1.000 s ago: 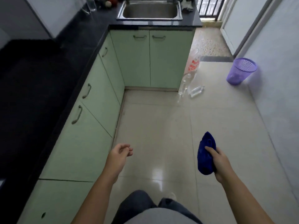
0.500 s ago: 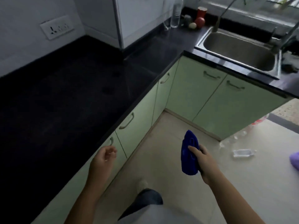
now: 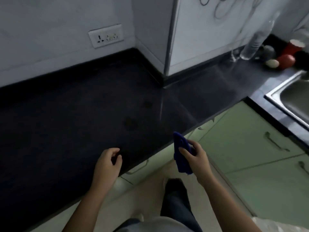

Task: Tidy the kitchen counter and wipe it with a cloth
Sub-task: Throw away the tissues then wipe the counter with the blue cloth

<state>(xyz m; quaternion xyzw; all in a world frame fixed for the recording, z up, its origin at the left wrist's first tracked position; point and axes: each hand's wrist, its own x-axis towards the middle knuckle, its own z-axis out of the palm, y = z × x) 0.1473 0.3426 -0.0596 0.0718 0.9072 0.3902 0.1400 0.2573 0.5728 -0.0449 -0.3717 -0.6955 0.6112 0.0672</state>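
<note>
The black counter fills the left and centre and bends right toward the sink. Faint dull stains show on its middle. My right hand grips a crumpled blue cloth in the air just off the counter's front edge. My left hand hovers over the front edge with fingers loosely curled, holding nothing.
A clear bottle, a red cup, a red fruit and a pale round object stand at the back right near the sink. A wall socket sits above the counter. Green cabinet doors run below.
My view has swung left from the floor up to the counter. Both hands have come closer to the counter's edge, the right still carrying the blue cloth.
</note>
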